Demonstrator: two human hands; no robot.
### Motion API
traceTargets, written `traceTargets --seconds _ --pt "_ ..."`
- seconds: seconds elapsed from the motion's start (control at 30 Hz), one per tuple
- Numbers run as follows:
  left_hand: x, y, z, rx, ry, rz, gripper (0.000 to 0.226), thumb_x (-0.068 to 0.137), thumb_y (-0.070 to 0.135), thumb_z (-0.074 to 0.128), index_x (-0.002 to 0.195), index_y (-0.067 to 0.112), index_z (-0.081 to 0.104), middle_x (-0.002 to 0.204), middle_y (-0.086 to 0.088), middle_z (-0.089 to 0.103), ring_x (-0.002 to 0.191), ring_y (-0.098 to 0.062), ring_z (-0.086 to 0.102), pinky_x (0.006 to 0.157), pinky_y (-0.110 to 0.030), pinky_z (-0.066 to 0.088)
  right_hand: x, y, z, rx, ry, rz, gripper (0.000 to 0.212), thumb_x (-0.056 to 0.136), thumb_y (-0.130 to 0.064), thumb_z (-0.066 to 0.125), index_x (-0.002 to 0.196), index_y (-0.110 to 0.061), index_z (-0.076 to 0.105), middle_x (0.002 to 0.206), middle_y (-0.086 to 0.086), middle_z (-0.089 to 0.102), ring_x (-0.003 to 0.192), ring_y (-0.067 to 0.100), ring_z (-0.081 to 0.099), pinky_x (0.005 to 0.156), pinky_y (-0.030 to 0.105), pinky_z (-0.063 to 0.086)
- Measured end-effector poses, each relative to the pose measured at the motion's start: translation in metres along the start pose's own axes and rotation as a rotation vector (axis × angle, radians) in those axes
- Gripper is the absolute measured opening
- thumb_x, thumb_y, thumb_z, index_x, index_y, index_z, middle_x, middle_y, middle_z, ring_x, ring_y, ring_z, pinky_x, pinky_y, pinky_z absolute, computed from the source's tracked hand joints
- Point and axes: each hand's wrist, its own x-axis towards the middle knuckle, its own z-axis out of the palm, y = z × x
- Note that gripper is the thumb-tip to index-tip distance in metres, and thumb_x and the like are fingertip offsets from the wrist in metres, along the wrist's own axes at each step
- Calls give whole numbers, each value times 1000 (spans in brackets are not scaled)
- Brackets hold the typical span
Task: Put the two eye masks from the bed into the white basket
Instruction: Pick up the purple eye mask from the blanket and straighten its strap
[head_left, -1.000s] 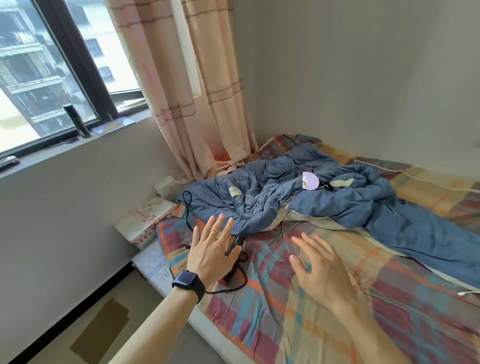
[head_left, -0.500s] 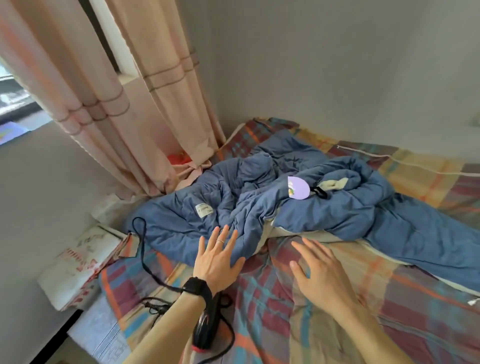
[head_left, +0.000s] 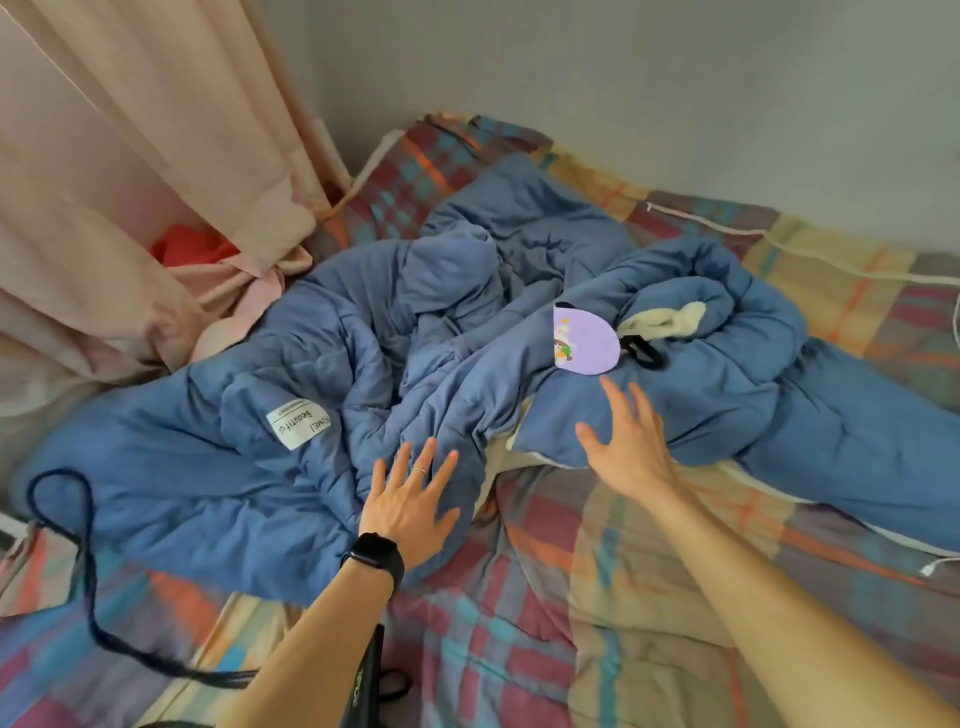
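Nearest the camera, at about 6 o'clock, there's one black device with lettering on its side (head_left: 366, 680) poking up between the forearm and the plaid bedsheet (head_left: 545, 613), and one dark cord (head_left: 91, 597) looping off toward 8 o'clock.

Two bare hands are out over the bed. The left hand (head_left: 410, 506), with one black smartwatch (head_left: 375, 557) on the wrist and one ring on a finger, lies flat on the blue comforter (head_left: 291, 374), fingers spread wide, gripping nothing. The right hand (head_left: 631, 441) is at roughly 1 o'clock from it, fingers also splayed and empty, fingertips just short of the eye mask but not touching it.

Only one eye mask in sight: the lilac eye mask (head_left: 584, 340), sitting on top of a fold of the comforter a bit past the right hand, with its black strap (head_left: 644, 353) trailing off to 3 o'clock. Can't spot a second one, and no basket in frame.

One white label (head_left: 298, 427) on the comforter at 10 o'clock from the left hand. Farther back, peach curtains (head_left: 130, 171) at 10 o'clock, one white cable (head_left: 810, 254) along the far edge at 2 o'clock, and the grey wall (head_left: 623, 78) behind.
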Motion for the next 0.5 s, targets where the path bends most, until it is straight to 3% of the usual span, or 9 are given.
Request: traceTargets --seconds 0.13,0.23,0.3,0.37,0.43,0.5 --pt "13 -17 27 52 34 51 73 95 64 28 154 37 -3 166 1 -2 151 -39 5 117 -62 6 51 -1 7 69 148 25 92 90 -43 64 157 -18 6 167 16 4 152 33 6 122 45 11" --pt "15 -19 38 52 96 72 71 94 64 33 155 37 6 166 0 6 149 -42 13 116 -65 11 82 -3 11 71 160 30 97 88 -44 65 157 -17 2 165 9 19 152 33 8 120 50 15" --pt "17 -18 44 62 91 53 71 94 64 32 155 37 6 166 1 4 150 -41 12 115 -66 7 92 -7 10 13 181 54 82 90 -39 63 153 -14 18 150 12 46 145 36 24 113 51 26" --pt "19 -17 44 58 54 22 72 94 65 30 154 39 1 166 2 0 151 -39 7 116 -66 3 88 -14 9 -70 225 34 40 93 -31 58 125 -7 52 121 19 65 123 41 44 95 48 42" --pt "21 -14 39 48 -8 -5 72 94 67 28 154 41 -4 166 4 -6 151 -37 -1 116 -67 -1 70 -19 11 -88 231 -26 21 93 -25 55 91 -4 58 97 22 68 104 42 50 79 47 46" --pt "19 -6 23 -45 -62 -50 74 93 67 30 154 41 -2 166 4 -8 151 -35 -5 117 -66 -2 40 -22 14 37 224 -44 22 90 -22 56 81 -2 55 88 20 64 92 40 52 72 45 45"
